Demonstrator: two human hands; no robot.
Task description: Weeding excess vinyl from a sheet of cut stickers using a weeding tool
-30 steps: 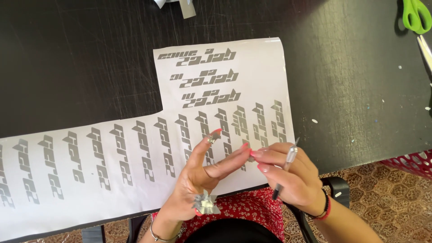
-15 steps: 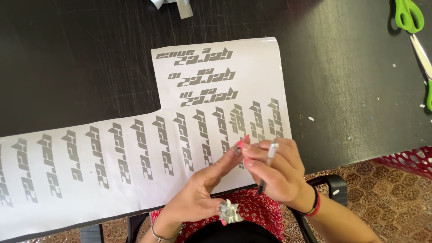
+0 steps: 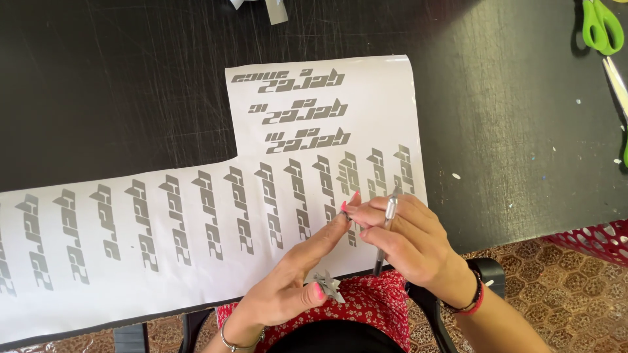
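White vinyl sheet [image 3: 196, 261] with rows of grey cut lettering, L-shaped, lay flat on a black table [image 3: 111, 85], its near edge at the table's front. Right hand [image 3: 409, 238] was closed around a slim silver craft tool [image 3: 388, 222], the tool upright between fingers and thumb, over the sheet's lower right corner. Left hand [image 3: 294, 281] had fingers extended, fingertips meeting the right hand's; a small grey scrap [image 3: 327, 284] clung near its thumb (whether pinched or stuck, cannot tell). Green-handled scissors [image 3: 605, 29] lay at the table's far right. Red mesh basket [image 3: 598, 238] stood beyond the table's edge.
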